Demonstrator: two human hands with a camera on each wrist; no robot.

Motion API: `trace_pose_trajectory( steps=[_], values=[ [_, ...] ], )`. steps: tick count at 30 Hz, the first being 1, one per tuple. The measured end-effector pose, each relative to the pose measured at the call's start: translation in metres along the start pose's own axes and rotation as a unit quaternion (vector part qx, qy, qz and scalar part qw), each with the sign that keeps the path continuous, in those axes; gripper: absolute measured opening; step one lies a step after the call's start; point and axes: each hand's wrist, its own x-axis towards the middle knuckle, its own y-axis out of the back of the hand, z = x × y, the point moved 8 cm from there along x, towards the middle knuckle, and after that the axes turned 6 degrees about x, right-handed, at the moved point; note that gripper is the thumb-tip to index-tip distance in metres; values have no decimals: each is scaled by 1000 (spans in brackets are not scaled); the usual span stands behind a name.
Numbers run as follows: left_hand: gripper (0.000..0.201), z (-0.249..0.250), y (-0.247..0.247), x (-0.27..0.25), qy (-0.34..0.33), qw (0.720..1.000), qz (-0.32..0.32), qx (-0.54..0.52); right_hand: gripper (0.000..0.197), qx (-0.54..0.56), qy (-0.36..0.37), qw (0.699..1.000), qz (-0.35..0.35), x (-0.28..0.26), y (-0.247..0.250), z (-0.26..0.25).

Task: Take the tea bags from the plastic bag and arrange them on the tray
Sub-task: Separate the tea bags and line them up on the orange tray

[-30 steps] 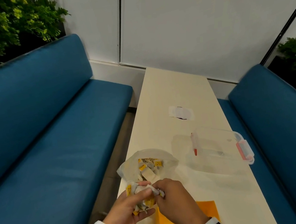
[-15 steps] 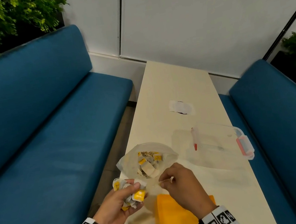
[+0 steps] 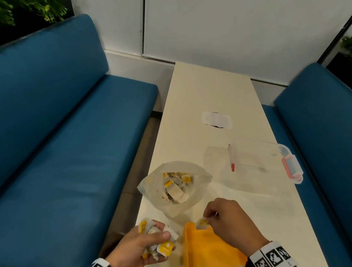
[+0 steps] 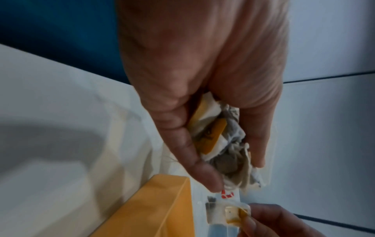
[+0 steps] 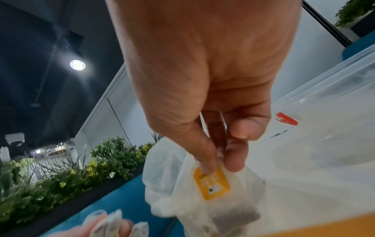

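Observation:
A clear plastic bag (image 3: 175, 186) lies open on the table with several tea bags inside. An orange tray (image 3: 209, 259) lies near the table's front edge. My left hand (image 3: 151, 243) is left of the tray and grips a crumpled clump of tea bags (image 4: 223, 144) with yellow tags. My right hand (image 3: 209, 219) pinches the yellow tag (image 5: 212, 182) of a single tea bag (image 5: 233, 213), which hangs just over the tray's far end. In the left wrist view the tray's corner (image 4: 158, 208) sits below my fingers.
A clear plastic box (image 3: 291, 166) with a red latch stands to the right of the bag, a red pen (image 3: 231, 158) inside it. A white patch (image 3: 216, 120) lies farther up the narrow cream table (image 3: 209, 86). Blue benches (image 3: 58, 152) flank both sides.
My hands were together on the clump a second ago. They have drawn apart, and my right hand has come away to the right with one tea bag by its tag.

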Motion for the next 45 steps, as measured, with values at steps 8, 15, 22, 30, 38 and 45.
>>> trace_pose_trajectory(
  steps=[8,15,22,30,38,45],
  values=[
    [44,-17,-22,4,25,992,-67,104,22,-79,-10,994,-72,-5,-53,24],
    [28,-24,-44,9,26,974,-126,188,21,-86,-21,996,-32,3,-67,25],
    [29,-32,-47,13,25,958,-133,252,9,-31,-27,999,27,9,-72,31],
    [32,-36,-44,7,25,961,-141,236,10,-18,-14,999,38,12,-82,27],
    [33,-39,-43,6,25,964,-148,220,8,-43,-10,998,48,13,-84,23],
    [27,-42,-40,6,30,969,-139,204,10,-47,-12,998,38,15,-84,21]
  ],
)
